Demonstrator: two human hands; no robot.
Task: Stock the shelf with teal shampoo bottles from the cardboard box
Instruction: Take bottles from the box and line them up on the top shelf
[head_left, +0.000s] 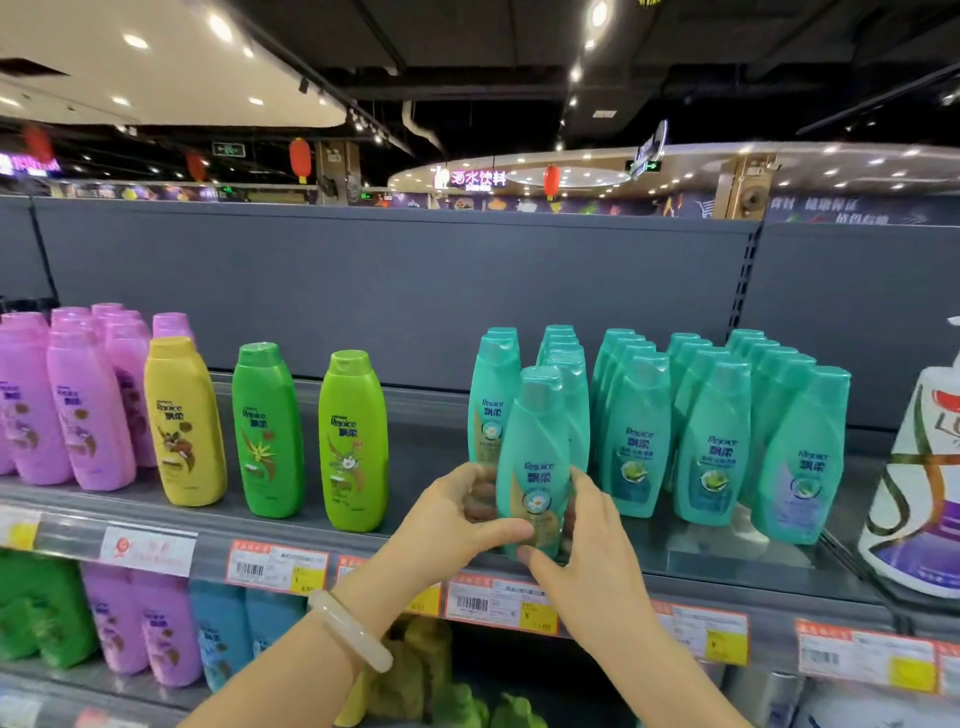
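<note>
I see both hands around one translucent teal plastic shampoo bottle with a flip cap (535, 462) at the front edge of the grey metal shelf (426, 441). It stands upright, long axis vertical, cap up, its Rejoice label turned toward me. My left hand (457, 519) wraps it from the left, thumb across the lower front and fingers (480, 491) curled behind, showing through the plastic. My right hand (592, 551) grips the right side, thumb near the base, fingers closed along the flank. A pale jade-coloured bangle (350, 629) sits on the left wrist.

Just behind the held bottle stand two short files of matching teal bottles (496, 400); how many sit in each I cannot tell. To the right, three more files of teal bottles (722, 441) run front to back, all upright with labels forward; the rear ones overlap too much for a sure count.

Left along the same shelf I count two green bottles (267, 431), one yellow bottle (184, 423) and a block of lilac bottles (62, 395) too closely packed to number. A large white pump bottle (919, 483) stands at the far right. Orange-edged price tags (278, 566) line the shelf rail. The lower shelf holds lilac, blue and green bottles.
</note>
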